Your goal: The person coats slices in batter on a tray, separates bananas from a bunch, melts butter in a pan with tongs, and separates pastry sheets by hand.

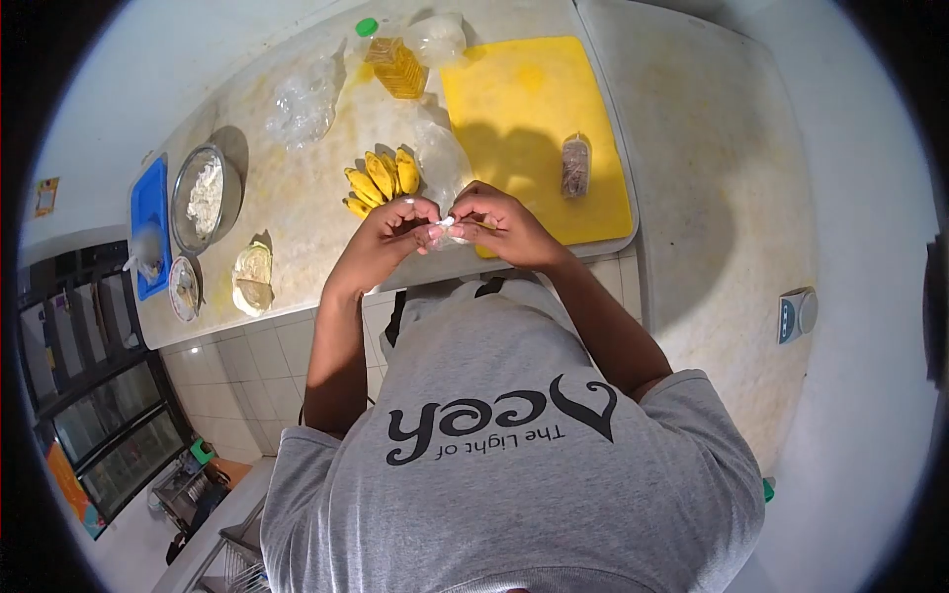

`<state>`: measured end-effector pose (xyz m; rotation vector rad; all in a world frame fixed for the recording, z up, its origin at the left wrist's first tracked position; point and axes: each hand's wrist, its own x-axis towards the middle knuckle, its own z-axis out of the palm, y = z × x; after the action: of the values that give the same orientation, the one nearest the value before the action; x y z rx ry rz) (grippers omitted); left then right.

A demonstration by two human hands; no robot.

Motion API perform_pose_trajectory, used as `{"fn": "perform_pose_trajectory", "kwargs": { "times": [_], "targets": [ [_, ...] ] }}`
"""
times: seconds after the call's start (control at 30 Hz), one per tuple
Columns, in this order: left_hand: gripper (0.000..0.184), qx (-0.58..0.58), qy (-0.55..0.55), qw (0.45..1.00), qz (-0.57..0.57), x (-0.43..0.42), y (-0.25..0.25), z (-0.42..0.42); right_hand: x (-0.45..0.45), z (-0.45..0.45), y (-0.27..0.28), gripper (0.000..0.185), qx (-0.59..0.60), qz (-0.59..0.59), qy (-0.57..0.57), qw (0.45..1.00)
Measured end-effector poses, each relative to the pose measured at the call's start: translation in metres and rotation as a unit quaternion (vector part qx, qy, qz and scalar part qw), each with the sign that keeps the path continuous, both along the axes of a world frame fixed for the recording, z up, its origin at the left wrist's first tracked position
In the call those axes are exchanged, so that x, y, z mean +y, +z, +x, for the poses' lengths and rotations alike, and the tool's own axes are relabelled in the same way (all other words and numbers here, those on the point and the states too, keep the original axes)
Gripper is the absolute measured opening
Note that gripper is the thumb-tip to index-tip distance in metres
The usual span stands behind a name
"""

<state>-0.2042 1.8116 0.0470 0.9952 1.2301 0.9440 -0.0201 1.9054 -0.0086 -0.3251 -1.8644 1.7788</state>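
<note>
Near the table's front edge, my left hand (403, 225) and my right hand (489, 225) meet, fingertips closed around a small white thing (447, 222). Clear plastic seems to hang under the fingertips; what it belongs to is hard to tell. A clear plastic bag (442, 158) lies just beyond my hands. The bunch of yellow bananas (381, 178) is beside my left hand. To the right, a yellow cutting board (539, 89) bears a small clear packet with brownish contents (574, 166).
A bottle of yellow oil (398, 69) and plastic bags (304, 104) are at the back. Leftward are a metal bowl of white food (206, 198), a blue tray (150, 208), a small dish (184, 289) and a cut cabbage (253, 277). A scale (797, 316) sits far right.
</note>
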Motion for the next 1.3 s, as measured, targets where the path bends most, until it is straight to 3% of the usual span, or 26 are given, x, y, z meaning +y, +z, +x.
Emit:
{"fn": "perform_pose_trajectory", "kwargs": {
  "times": [0.1, 0.27, 0.4, 0.6, 0.8, 0.87, 0.9, 1.0, 1.1, 1.2, 1.23, 1.3],
  "targets": [
    [0.007, -0.012, 0.002, 1.0, -0.01, 0.002, 0.001, 0.004, 0.002, -0.001, -0.002, 0.013, 0.009, 0.005, -0.008, 1.0],
    [0.012, 0.148, -0.006, 0.985, 0.086, 0.005, -0.001, 0.016, 0.006, 0.0, 0.01, 0.01, -0.02, 0.087, -0.027, 0.996],
    [0.017, 0.217, 0.005, 0.967, 0.133, 0.006, -0.002, 0.016, 0.005, 0.0, 0.016, 0.01, -0.034, 0.069, -0.032, 0.997],
    [0.017, 0.117, 0.03, 0.989, 0.083, -0.001, -0.005, 0.008, 0.004, -0.001, 0.02, 0.01, -0.037, 0.063, -0.043, 0.996],
    [0.019, 0.132, 0.086, 0.986, 0.057, -0.01, -0.002, 0.006, 0.007, 0.008, 0.021, 0.008, -0.067, 0.066, -0.067, 0.993],
    [0.019, 0.139, 0.078, 0.987, 0.037, -0.014, 0.002, -0.005, 0.011, 0.014, 0.012, 0.008, -0.075, 0.001, -0.089, 0.993],
    [0.019, 0.142, 0.076, 0.987, 0.03, -0.015, 0.003, -0.01, 0.011, 0.018, 0.015, 0.007, -0.08, 0.077, -0.08, 0.991],
    [0.026, 0.151, 0.004, 0.988, 0.009, -0.016, 0.001, -0.021, 0.011, 0.02, 0.021, 0.007, -0.1, 0.063, -0.068, 0.991],
    [0.034, -0.159, 0.081, 0.983, 0.038, -0.006, -0.004, -0.012, 0.01, 0.014, 0.023, 0.009, -0.069, -0.053, -0.045, 0.995],
    [0.043, -0.295, 0.153, 0.941, 0.063, 0.013, -0.009, 0.006, 0.008, 0.007, 0.027, 0.014, -0.047, -0.063, -0.055, 0.995],
    [0.031, -0.26, 0.18, 0.946, 0.064, 0.018, -0.01, 0.015, 0.008, 0.005, 0.027, 0.014, -0.038, -0.075, -0.054, 0.995],
    [0.02, -0.071, 0.115, 0.984, 0.118, 0.016, -0.023, 0.016, 0.007, 0.002, 0.024, 0.015, -0.022, -0.1, -0.055, 0.993]
  ]
}}
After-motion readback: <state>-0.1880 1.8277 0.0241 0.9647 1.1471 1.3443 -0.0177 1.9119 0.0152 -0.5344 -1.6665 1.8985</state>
